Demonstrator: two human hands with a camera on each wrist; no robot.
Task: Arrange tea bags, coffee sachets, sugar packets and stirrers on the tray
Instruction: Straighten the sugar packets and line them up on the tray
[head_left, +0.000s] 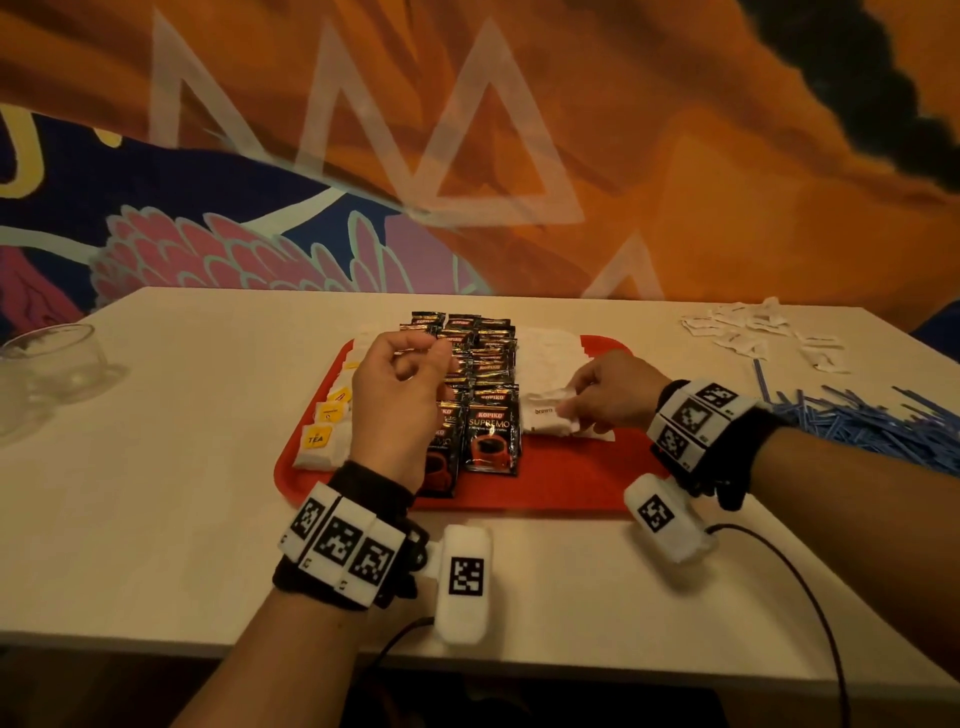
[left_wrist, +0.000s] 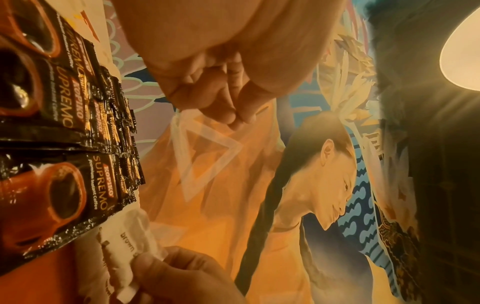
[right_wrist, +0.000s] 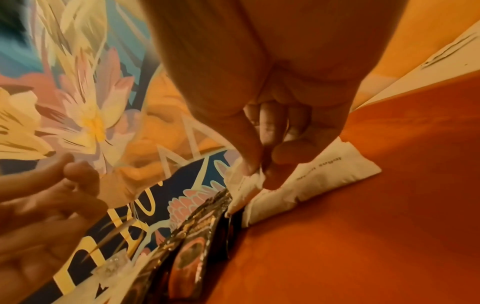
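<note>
A: In the head view, what lies on the red tray (head_left: 561, 493)?

B: Tea bags (head_left: 318, 441) run down its left edge, black coffee sachets (head_left: 491, 431) fill the middle in overlapping rows, and white sugar packets (head_left: 550, 364) sit to their right. The left hand (head_left: 400, 395) hovers over the sachets with fingers curled loosely, holding nothing. The right hand (head_left: 613, 395) pinches a sugar packet (head_left: 548, 415) at the near end of the white row.

A: And off the tray?

B: More white packets (head_left: 763, 332) lie scattered at the table's (head_left: 182, 493) far right, blue stirrers (head_left: 872, 426) are heaped nearer, and a glass cup (head_left: 49, 358) stands at the left.

A: The left wrist view?

B: The left hand's fingers (left_wrist: 221, 96) curl in, tips meeting the thumb, empty. The sachets run along the left edge, and below them the right hand's thumb (left_wrist: 148, 265) presses a packet printed "brown".

A: The right wrist view?

B: The thumb and forefinger (right_wrist: 249, 148) clamp the packet's corner, lifted beside the sachets; another packet (right_wrist: 324, 174) lies flat on the tray beneath.
</note>
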